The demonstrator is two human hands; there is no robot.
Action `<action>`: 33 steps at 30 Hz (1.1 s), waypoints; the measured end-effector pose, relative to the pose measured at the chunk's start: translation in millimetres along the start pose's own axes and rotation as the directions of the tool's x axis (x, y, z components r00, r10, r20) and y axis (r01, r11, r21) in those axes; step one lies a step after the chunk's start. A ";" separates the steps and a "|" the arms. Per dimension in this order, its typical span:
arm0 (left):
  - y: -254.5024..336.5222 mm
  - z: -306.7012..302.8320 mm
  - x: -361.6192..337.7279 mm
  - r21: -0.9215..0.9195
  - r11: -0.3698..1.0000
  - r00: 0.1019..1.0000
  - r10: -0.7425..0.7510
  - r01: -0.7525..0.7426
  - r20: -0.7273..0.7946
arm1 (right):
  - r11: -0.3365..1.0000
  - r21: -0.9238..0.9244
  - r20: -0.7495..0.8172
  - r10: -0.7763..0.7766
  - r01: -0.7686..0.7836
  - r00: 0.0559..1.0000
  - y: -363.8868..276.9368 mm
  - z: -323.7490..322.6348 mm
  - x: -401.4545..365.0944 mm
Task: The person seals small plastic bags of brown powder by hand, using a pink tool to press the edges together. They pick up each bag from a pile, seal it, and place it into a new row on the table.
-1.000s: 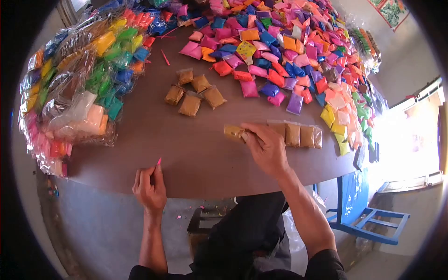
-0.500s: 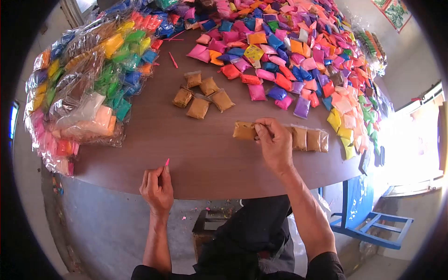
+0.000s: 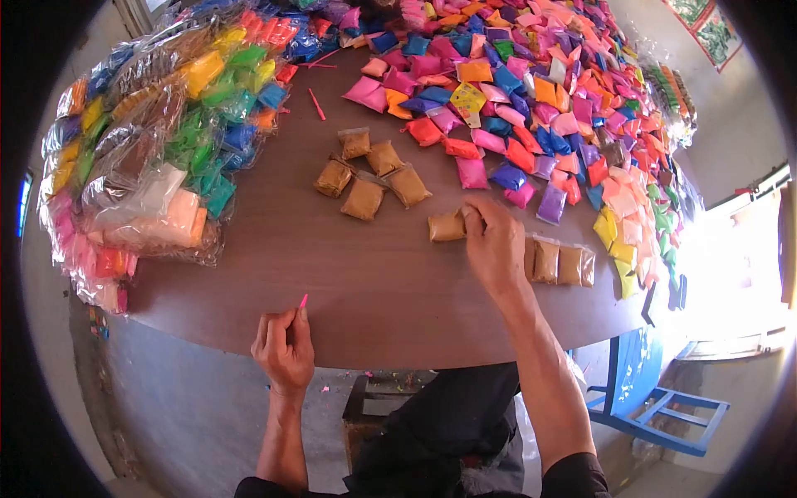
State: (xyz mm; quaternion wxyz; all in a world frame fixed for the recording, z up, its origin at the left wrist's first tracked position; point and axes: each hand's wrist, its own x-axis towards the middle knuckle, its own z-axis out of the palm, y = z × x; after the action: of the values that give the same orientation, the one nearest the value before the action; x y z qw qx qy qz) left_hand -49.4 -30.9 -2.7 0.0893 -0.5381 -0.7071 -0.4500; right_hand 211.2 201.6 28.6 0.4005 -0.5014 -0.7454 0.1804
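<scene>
My left hand (image 3: pixel 285 347) is closed at the table's front edge, a small pink stick (image 3: pixel 304 300) pinched between thumb and finger. Farther right, my right hand (image 3: pixel 496 245) pinches the right end of a brown packet (image 3: pixel 447 227) over the table. Part of that packet is hidden by my fingers. Just right of this hand lies a row of brown packets (image 3: pixel 570 265), side by side. Several more brown packets (image 3: pixel 363 199) form a loose group at the middle of the table.
Clear bags of coloured packets (image 3: pixel 199 75) are stacked on the left of the brown table (image 3: pixel 349 282). A large heap of colourful packets (image 3: pixel 515 91) covers the back and right. Another pink stick (image 3: pixel 317 104) lies near the back. A blue chair (image 3: pixel 664 415) stands at right.
The view has shifted slightly. My right hand still pinches the brown packet, and its fingers now cover more of the packet's right end. My left hand keeps the pink stick.
</scene>
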 end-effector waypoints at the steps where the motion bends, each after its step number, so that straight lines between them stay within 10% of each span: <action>1: -0.5 0.1 -0.6 0.002 1.000 1.000 -0.001 0.001 -0.001 | 0.999 -0.023 -0.033 -0.035 0.034 0.999 1.6 2.4 6.2; 8: -1.0 -1.8 -0.5 0.000 1.000 1.000 -0.004 0.004 0.014 | 0.995 -0.094 -0.091 -0.051 0.043 0.995 8.0 13.8 23.6; 21: 1.6 1.2 -1.6 -0.008 1.000 1.000 -0.021 0.021 -0.013 | 0.965 0.171 0.485 -0.259 0.200 0.835 -17.2 -28.1 -60.3; 33: -3.5 3.7 -4.0 0.022 1.000 1.000 -0.008 0.008 -0.022 | 0.993 -0.097 0.174 0.078 -0.062 0.982 -58.7 -50.1 -152.0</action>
State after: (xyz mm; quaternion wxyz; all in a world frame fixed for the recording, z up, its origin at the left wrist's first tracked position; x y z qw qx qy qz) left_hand -49.4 -31.0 -9.2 0.1010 -0.5293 -0.7132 -0.4483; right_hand 241.6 34.0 35.4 0.3026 -0.5268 -0.7675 0.2044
